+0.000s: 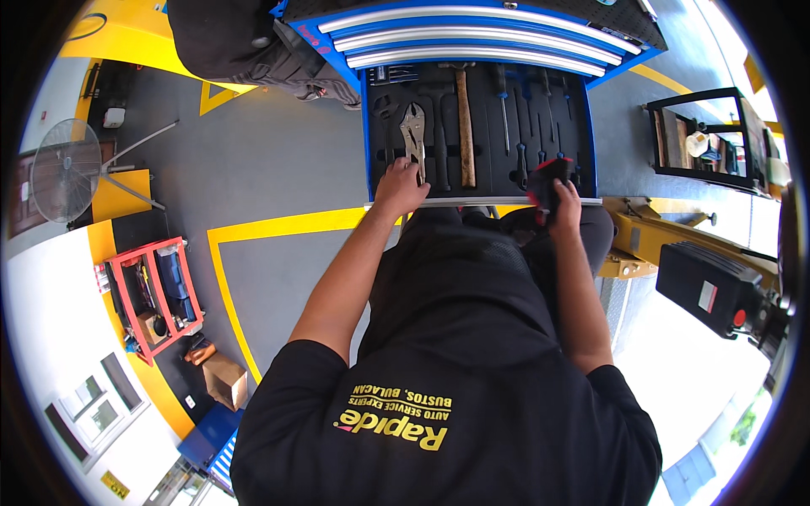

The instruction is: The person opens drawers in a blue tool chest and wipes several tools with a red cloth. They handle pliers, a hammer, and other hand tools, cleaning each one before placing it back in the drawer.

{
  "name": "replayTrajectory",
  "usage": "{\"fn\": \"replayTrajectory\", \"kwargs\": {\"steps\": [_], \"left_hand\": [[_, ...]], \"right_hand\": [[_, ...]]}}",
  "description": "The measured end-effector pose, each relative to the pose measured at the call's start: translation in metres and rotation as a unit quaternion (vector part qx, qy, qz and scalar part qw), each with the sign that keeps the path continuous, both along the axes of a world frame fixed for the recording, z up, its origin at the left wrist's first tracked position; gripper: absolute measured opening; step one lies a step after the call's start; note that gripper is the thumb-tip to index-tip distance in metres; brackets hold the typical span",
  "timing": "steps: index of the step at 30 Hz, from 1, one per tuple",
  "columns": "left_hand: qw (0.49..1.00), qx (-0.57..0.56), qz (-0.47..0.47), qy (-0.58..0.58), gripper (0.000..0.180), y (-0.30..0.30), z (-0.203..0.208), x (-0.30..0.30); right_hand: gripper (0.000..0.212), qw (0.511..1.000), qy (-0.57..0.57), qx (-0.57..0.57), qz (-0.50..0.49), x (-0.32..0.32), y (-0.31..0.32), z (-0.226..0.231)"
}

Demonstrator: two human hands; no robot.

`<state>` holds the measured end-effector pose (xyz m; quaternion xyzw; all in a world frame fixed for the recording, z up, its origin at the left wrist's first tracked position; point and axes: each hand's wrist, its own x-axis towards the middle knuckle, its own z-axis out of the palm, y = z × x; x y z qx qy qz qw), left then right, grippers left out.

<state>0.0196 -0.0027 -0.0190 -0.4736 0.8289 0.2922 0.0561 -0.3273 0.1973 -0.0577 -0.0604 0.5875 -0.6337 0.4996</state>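
Below the blue tool cabinet (472,15), a pulled-out drawer (593,126) has a dark foam lining with tools laid in it. My left hand (400,187) is closed around the handles of silver locking pliers (413,128) at the drawer's left side, jaws pointing away from me. At the near right corner, my right hand (567,207) grips a black object with red edges (550,181); its kind is unclear. Between my hands lies a wooden-handled hammer (467,126). Several screwdrivers (505,118) lie right of it.
Another person in dark clothes (253,55) is at the far left, beside the cabinet. A red tool cart (156,295) and a standing fan (66,169) are on the left. To the right are a black-framed cart (709,139) and yellow lift equipment (645,232).
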Motion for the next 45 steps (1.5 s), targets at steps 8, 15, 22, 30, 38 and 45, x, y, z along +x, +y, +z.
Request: {"fn": "replayTrajectory", "kwargs": {"steps": [8, 15, 22, 30, 38, 45], "left_hand": [[0.997, 0.019, 0.062, 0.034, 0.050, -0.006, 0.004, -0.050], [0.968, 0.021, 0.236, -0.080, 0.056, -0.033, -0.014, -0.108], [0.979, -0.032, 0.149, -0.136, 0.054, -0.032, -0.008, -0.114], [0.971, -0.010, 0.198, -0.133, 0.057, -0.040, -0.014, -0.119], [0.972, 0.159, 0.176, 0.004, 0.063, -0.099, 0.026, -0.078], [0.869, 0.400, 0.167, 0.240, 0.034, -0.048, 0.078, -0.020]], "right_hand": [[0.038, 0.937, -0.301, -0.180, 0.013, 0.026, 0.000, 0.037], [0.049, 0.883, -0.453, -0.119, 0.030, 0.021, 0.003, 0.026], [0.055, 0.915, -0.403, -0.014, -0.023, 0.017, -0.008, 0.038], [0.058, 0.916, -0.398, 0.044, -0.040, 0.013, -0.013, 0.035], [0.063, 0.914, -0.400, 0.022, -0.057, 0.012, -0.013, 0.041], [0.064, 0.884, -0.460, -0.045, -0.075, 0.010, -0.004, 0.040]]}}
